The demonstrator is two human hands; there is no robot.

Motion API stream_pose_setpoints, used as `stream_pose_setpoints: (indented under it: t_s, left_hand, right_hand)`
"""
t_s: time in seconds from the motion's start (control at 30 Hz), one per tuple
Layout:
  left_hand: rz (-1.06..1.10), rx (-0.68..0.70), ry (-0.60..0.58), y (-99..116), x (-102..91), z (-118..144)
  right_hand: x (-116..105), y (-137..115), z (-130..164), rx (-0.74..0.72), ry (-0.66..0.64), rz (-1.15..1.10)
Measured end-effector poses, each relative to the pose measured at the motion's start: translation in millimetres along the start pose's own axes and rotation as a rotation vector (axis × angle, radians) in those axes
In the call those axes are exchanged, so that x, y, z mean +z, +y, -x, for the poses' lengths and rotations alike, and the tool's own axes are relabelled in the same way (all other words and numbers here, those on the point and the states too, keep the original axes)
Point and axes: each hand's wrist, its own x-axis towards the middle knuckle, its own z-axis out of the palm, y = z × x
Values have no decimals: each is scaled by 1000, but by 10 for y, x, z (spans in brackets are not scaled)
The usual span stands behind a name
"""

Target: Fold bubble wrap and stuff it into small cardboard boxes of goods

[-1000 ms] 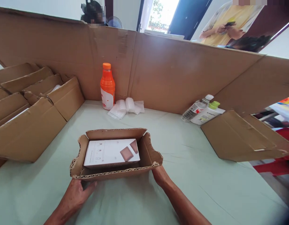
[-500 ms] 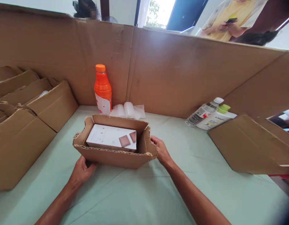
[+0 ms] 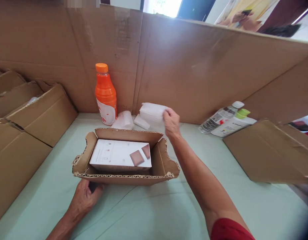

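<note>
A folded wad of clear bubble wrap [image 3: 152, 112] is pinched at its right end between the fingers and thumb of the right hand [image 3: 171, 122], lifted off the pale green table cover [image 3: 219, 186] just in front of the tall brown cardboard screen [image 3: 194, 73]. Its long axis runs left to right, so the free end points away from the hand toward the orange plastic bottle with the orange cap [image 3: 105, 95]. The wad hangs beyond the far wall of the small open corrugated cardboard box [image 3: 126, 176], slightly right of the box's middle, so the box lies toward the person and below it. Inside that box a flat white carton with two brownish squares printed on it [image 3: 121, 155] lies with its long side parallel to the wad, leaving a gap at the right end. The left hand [image 3: 84, 199] is curled against the box's near left corner, fingers tucked under its lower edge. A second roll of bubble wrap [image 3: 123, 120] rests on the cover between bottle and wad. A clear bottle [image 3: 220, 116] and a white bottle with a green cap [image 3: 231, 122] lie well apart to the right.
</note>
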Motion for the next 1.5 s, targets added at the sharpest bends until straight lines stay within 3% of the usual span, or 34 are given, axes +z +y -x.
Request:
stream_pose_setpoints:
  t_s: [0.1,0.2,0.27,0.33,0.4,0.5,0.63,0.77,0.87,0.93,1.03,1.17,1.23,1.33,1.47,1.5]
  left_hand:
    - [3,19,-3,-3,-17,-17]
    - [-20,23,-2,-7,-51,-32]
    - [-36,23,-8,-7,-76,-34]
    - [-49,9,-33,-1,-103,-29]
    - [-30,-4,-68,14,-136,-22]
    - [24,-21,-86,66,-196,-18]
    - [-38,17,-56,157,-279,-20]
    - [-79,63,-36,178,-301,-9]
    - [26,30,-46,115,-237,-10]
    - [203,-2,-40,53,-175,-16]
    - [461,-18,-41,-19,-101,-10]
    - [517,-63,-47,3,-71,23]
    - [530,-114,-23,50,-74,29]
    - [560,-178,36,108,-91,9]
    - [577,-255,120,145,-179,-13]
    - [554,-261,154,161,-212,3]
  right_hand:
    - [-641,178,471,223,118,-262]
    - [-1178,400,1249,465,160,-163]
    - [-1455,502,1855,526,267,-66]
    - [-1667,530,2434,516,414,18]
    - [-1787,479,2901,498,460,110]
    - [-1737,286,3266,417,270,202]
    - [-1313,-47,3144,154,-31,227]
    - [-727,-315,2767,173,-307,66]
    - [-379,-399,2556,164,-348,-39]
    - [-312,-374,2468,125,-336,-54]
    - [-530,-231,2414,1,-300,93]
    - [-1057,48,2369,-122,-134,611]
    - [-1189,164,2285,-124,-142,764]
    - [-1221,242,2061,-182,-156,673]
    - [-1394,150,1883,-200,185,305]
    - [-1469,120,1912,-212,218,274]
